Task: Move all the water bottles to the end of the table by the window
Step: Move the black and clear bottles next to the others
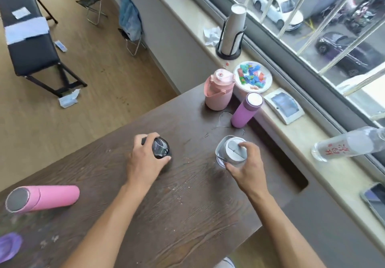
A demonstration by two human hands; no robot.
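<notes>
Gripping two bottles at once from above: left hand point(143, 159) has its fingers point(145, 137) wrapped round the cap of a black bottle point(160, 148), right hand point(246, 166) has its fingers closed over the lid of a clear grey-lidded bottle point(230, 150). Both bottles stand upright on the bench point(187, 194), mid-way along it, well short of the window sill point(302, 142). Top grasp judged sensible: the lids are the only parts reachable without tipping, and it lets each bottle be lifted straight and set down upright. Already parked at the bench end against the window sill: pink jug bottle point(218, 92) and purple flask point(245, 110), near each other but apart, leaving bare bench on their near side for the next two. Farthest from the window sill: pink flask point(44, 198), lying on its side, and a purple object point(9, 246) at the bench edge, too blurred to identify. A clear labelled bottle point(350, 144) appears over the window sill itself; cannot tell whether it needs moving. Judgement: task roughly half done; two in hand, at least one left
</notes>
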